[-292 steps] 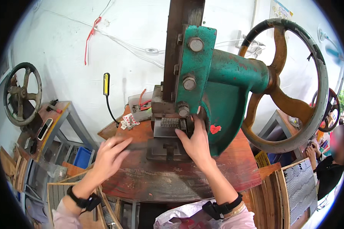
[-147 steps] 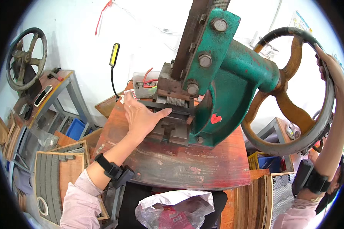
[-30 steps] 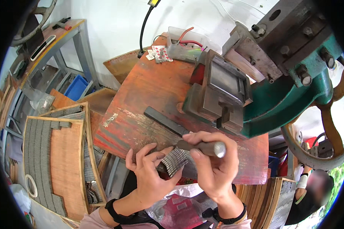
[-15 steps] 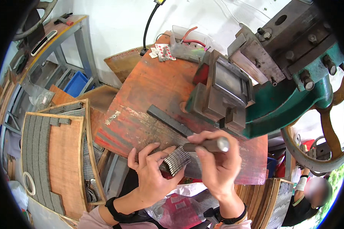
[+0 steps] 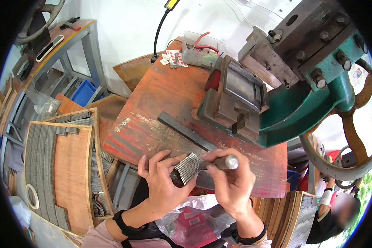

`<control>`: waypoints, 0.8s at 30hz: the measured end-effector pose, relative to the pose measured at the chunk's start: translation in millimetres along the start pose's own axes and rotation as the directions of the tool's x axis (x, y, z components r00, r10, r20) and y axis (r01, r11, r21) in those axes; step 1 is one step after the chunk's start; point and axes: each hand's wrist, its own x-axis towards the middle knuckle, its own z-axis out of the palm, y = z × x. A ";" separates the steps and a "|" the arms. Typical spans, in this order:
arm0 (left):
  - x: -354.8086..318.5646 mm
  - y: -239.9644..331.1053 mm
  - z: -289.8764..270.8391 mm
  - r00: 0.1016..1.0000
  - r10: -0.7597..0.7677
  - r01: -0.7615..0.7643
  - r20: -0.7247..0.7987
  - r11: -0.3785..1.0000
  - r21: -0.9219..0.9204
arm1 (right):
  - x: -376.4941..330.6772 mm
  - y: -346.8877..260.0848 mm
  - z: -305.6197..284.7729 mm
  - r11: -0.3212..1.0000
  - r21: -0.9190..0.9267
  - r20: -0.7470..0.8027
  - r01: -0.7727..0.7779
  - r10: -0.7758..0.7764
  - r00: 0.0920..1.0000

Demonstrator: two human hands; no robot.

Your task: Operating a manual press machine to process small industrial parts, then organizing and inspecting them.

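Note:
My left hand (image 5: pixel 161 188) is closed around a small ribbed block of grey metal pieces (image 5: pixel 187 168) lined up side by side, over the near edge of the worn red-brown table (image 5: pixel 149 107). In my right hand (image 5: pixel 234 192) I grip a tool with a thick round metal handle (image 5: pixel 224 163). Its rounded butt points up and right, and its narrow end meets the right side of the block. Whether that end goes in between the pieces, I cannot tell. Just beyond my hands, a dark flat metal bar (image 5: pixel 182 129) lies slantwise on the table.
A green press (image 5: pixel 310 111) with a steel fixture (image 5: pixel 240 89) stands at the right. Wooden trays (image 5: pixel 72 157) holding rows of grey ribbed strips lean at the left. A clear plastic box (image 5: pixel 198 51) sits at the back. Another person (image 5: pixel 330 219) is at far right.
My right hand and the tool have moved slightly left and down. The ribbed block is tilted a little differently in my left hand. The whole view has shifted slightly.

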 end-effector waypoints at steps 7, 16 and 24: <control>-0.9 1.0 0.9 1.000 -0.006 0.006 -0.028 1.000 -0.011 | 2.5 2.4 1.1 0.999 -0.037 0.058 -0.024 0.027 0.998; -1.1 0.0 1.9 1.000 0.019 -0.019 -0.008 0.999 0.045 | 9.9 -3.0 1.3 0.994 -0.096 0.096 0.044 -0.035 0.995; -1.2 1.2 1.1 0.999 -0.030 0.029 -0.021 0.999 -0.019 | 9.9 -3.3 2.7 0.993 -0.104 0.108 0.053 -0.042 0.993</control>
